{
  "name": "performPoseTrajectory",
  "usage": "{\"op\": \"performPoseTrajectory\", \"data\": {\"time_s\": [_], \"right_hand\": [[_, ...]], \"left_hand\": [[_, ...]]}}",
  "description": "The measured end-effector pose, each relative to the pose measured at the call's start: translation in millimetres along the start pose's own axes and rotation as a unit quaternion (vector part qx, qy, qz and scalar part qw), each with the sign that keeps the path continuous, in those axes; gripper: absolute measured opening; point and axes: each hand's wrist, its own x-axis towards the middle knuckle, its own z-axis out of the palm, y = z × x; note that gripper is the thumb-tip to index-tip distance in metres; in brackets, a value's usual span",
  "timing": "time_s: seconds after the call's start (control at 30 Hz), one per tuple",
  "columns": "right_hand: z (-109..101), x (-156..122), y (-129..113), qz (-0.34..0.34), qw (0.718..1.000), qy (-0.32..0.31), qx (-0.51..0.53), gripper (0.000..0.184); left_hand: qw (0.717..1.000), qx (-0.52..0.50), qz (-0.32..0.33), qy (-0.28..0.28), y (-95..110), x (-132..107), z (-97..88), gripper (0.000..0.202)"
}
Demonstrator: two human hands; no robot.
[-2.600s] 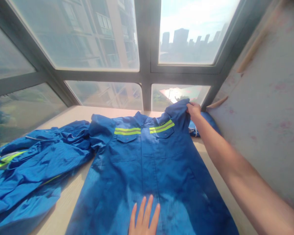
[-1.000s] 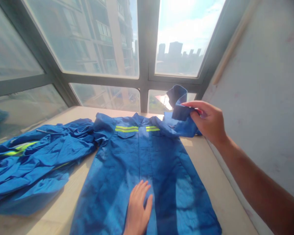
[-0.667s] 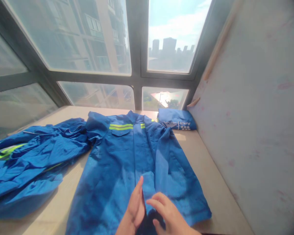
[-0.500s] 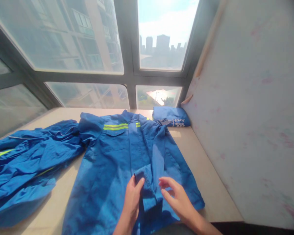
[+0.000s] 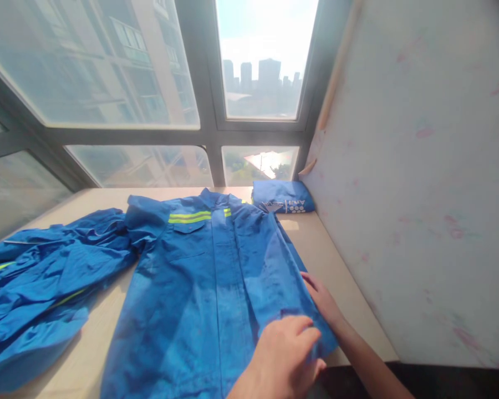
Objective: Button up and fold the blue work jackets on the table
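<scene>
A blue work jacket [image 5: 187, 293] lies front up, with yellow-green reflective strips across its chest. Its right-hand sleeve [image 5: 274, 271] runs down over the front panel. My left hand [image 5: 280, 352] is closed with curled fingers at the lower end of this sleeve, and the gripped cloth is mostly hidden behind the hand. Against the sleeve's outer edge rests my right hand [image 5: 322, 299], its fingers stretched out and touching the cloth; its thumb is hidden.
A second crumpled blue garment [image 5: 58, 277] lies at the left, against the jacket's other sleeve. At the back right sits a folded blue bundle [image 5: 281, 198] with white print. Windows [image 5: 135, 166] border the pale tabletop [image 5: 336, 266] behind, and a wall [image 5: 419, 194] stands to the right.
The sleeve, bunched over the jacket's middle before, now lies straighter and farther right. Both hands have moved right; my right hand has come up against the sleeve's outer edge.
</scene>
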Motion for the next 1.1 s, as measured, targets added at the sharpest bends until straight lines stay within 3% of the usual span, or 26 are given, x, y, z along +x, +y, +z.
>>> {"op": "performPoseTrajectory", "data": {"time_s": [0.1,0.27,0.4,0.5,0.6,0.77,0.83,0.9,1.0,1.1], "right_hand": [[-20.4,-0.7,22.6,0.037,0.999,0.021,0.010,0.056],[-43.3,-11.1,43.8,0.052,0.998,0.016,-0.043,0.051],[-41.0,-13.8,40.4,0.012,0.989,-0.013,-0.145,0.051],[-32.2,-11.5,36.8,-0.020,0.974,-0.035,-0.221,0.056],[-25.4,-7.5,38.7,-0.029,0.970,-0.046,-0.238,0.058],[-26.0,-10.2,42.1,-0.043,0.973,-0.022,-0.226,0.052],[-29.4,-19.0,37.1,-0.102,0.964,0.003,-0.246,0.045],[-34.1,-32.6,28.6,-0.181,0.945,0.000,-0.271,0.037],[-42.2,-57.6,16.1,-0.240,0.916,-0.125,-0.296,0.028],[-49.7,-77.7,13.3,-0.250,0.884,-0.241,-0.315,0.029]], "left_hand": [[0.999,-0.001,-0.045,-0.001,-16.8,-16.1,25.6,0.029],[0.968,0.063,-0.237,0.060,-57.0,-42.9,16.6,0.035],[0.927,0.045,-0.370,0.040,-78.3,-47.4,11.0,0.051],[0.912,-0.011,-0.411,0.001,-78.4,-40.9,19.6,0.066],[0.915,-0.033,-0.402,0.014,-70.2,-34.7,35.4,0.073],[0.943,0.035,-0.308,0.122,-52.5,-40.4,56.0,0.057],[0.952,0.087,-0.261,0.137,-43.0,-46.5,59.4,0.042],[0.966,0.115,-0.206,0.104,-33.5,-52.9,62.7,0.026],[0.981,0.143,-0.127,0.039,-24.8,-62.3,72.4,0.026],[0.974,0.204,-0.096,0.028,-25.9,-69.5,85.6,0.036]]}}
